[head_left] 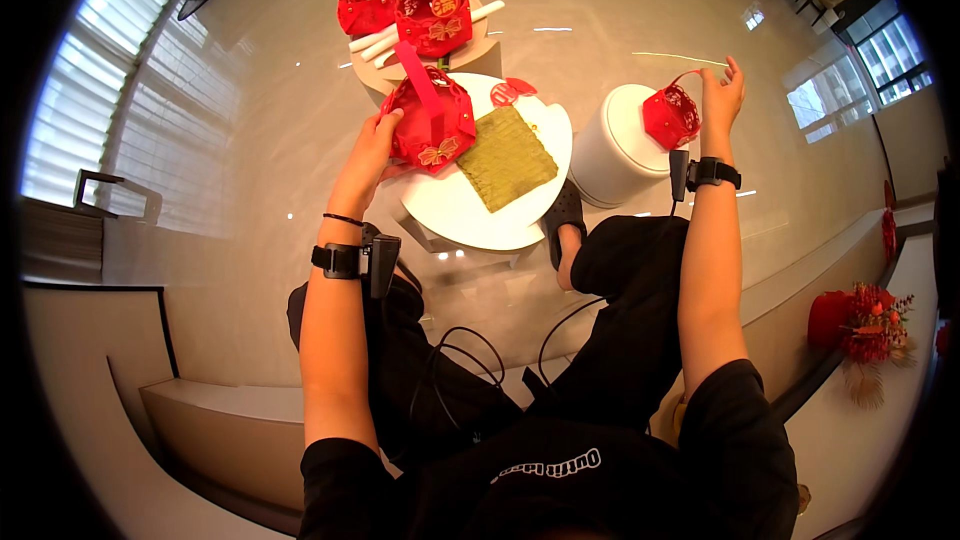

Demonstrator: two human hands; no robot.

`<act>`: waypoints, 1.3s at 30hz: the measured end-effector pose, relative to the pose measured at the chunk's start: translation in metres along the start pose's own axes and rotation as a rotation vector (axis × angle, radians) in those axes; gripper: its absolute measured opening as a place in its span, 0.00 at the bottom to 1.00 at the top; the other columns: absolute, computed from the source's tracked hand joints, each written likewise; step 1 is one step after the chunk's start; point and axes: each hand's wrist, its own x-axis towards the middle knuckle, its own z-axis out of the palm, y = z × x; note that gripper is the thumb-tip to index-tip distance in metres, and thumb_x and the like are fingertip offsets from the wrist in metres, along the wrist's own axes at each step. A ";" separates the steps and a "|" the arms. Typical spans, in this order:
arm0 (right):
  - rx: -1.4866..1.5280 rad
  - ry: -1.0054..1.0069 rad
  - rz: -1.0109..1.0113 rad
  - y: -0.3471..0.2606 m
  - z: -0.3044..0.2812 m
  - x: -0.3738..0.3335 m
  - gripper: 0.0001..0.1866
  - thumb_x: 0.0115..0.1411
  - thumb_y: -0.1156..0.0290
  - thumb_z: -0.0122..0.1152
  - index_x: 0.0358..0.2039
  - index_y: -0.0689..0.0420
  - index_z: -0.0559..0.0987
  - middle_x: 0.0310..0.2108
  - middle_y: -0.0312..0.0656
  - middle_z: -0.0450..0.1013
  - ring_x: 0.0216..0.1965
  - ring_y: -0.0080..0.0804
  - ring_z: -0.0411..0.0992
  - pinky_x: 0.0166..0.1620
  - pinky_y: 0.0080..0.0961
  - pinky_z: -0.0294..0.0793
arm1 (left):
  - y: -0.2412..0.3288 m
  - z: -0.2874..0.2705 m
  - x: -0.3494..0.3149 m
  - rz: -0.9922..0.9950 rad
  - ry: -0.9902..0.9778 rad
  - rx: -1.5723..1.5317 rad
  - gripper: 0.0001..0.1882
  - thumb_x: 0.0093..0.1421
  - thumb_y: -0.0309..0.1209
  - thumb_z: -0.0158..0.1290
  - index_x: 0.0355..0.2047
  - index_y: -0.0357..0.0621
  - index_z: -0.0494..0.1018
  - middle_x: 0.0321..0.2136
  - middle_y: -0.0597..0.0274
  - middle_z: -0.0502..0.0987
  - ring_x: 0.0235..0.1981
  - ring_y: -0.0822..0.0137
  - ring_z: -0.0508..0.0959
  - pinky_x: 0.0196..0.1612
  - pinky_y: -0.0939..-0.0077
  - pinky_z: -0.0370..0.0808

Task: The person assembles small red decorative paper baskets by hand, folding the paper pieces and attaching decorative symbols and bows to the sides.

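Observation:
My left hand [372, 155] grips the side of a red gift basket [425, 125] with a tall strap handle and a gold bow, at the left edge of the white oval table [470, 225]. To its right on the table lies a flat olive-green textured square [507, 158], with red round tags [510, 91] behind it. Over at the right, my right hand [722, 102] is raised with its fingers apart, beside the thin handle of a smaller red basket [670, 116]. That basket is at the edge of a white round stool [632, 128]. Whether my thumb touches the handle is unclear.
Two more red baskets [367, 2] [440, 20] and several white rolls [487, 11] crowd a small stand beyond the table. Black cables [470, 332] cross my lap. A red flower arrangement [875, 325] sits at the far right. Curtained windows [90, 90] line the left.

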 end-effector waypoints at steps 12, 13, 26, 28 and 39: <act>-0.442 -0.466 0.009 0.091 -0.010 0.011 0.24 0.54 0.58 0.61 0.48 0.58 0.76 0.37 0.49 0.79 0.39 0.42 0.78 0.44 0.31 0.75 | -0.041 -0.022 0.034 0.237 0.277 0.353 0.37 0.63 0.58 0.43 0.53 0.33 0.69 0.50 0.35 0.68 0.52 0.49 0.71 0.56 0.66 0.65; -0.432 -0.486 0.003 0.084 -0.011 0.008 0.22 0.55 0.59 0.61 0.47 0.59 0.76 0.37 0.49 0.79 0.39 0.42 0.78 0.44 0.31 0.75 | -0.038 -0.022 0.028 0.233 0.287 0.339 0.37 0.63 0.58 0.43 0.53 0.33 0.69 0.50 0.36 0.68 0.52 0.49 0.70 0.56 0.66 0.65; 0.950 -0.880 0.136 -0.082 -0.050 -0.034 0.07 0.67 0.68 0.47 0.42 0.56 0.69 0.25 0.30 0.60 0.26 0.18 0.59 0.34 0.17 0.62 | -0.004 -0.009 -0.007 0.661 0.594 0.125 0.22 0.66 0.42 0.46 0.50 0.36 0.69 0.43 0.53 0.74 0.40 0.64 0.73 0.46 0.71 0.69; 1.074 -0.960 0.116 -0.120 -0.053 -0.047 0.07 0.68 0.67 0.47 0.41 0.56 0.68 0.25 0.29 0.57 0.25 0.16 0.56 0.32 0.15 0.59 | -0.005 -0.008 -0.010 0.859 0.676 0.064 0.19 0.65 0.38 0.45 0.49 0.37 0.69 0.43 0.54 0.73 0.39 0.65 0.72 0.45 0.71 0.69; 1.526 -1.495 -0.044 -0.225 -0.078 -0.117 0.08 0.66 0.65 0.46 0.38 0.56 0.65 0.21 0.29 0.54 0.20 0.16 0.52 0.25 0.15 0.54 | -0.002 0.029 -0.086 0.967 -0.060 -0.261 0.34 0.63 0.55 0.42 0.54 0.36 0.62 0.48 0.54 0.68 0.46 0.64 0.69 0.50 0.70 0.67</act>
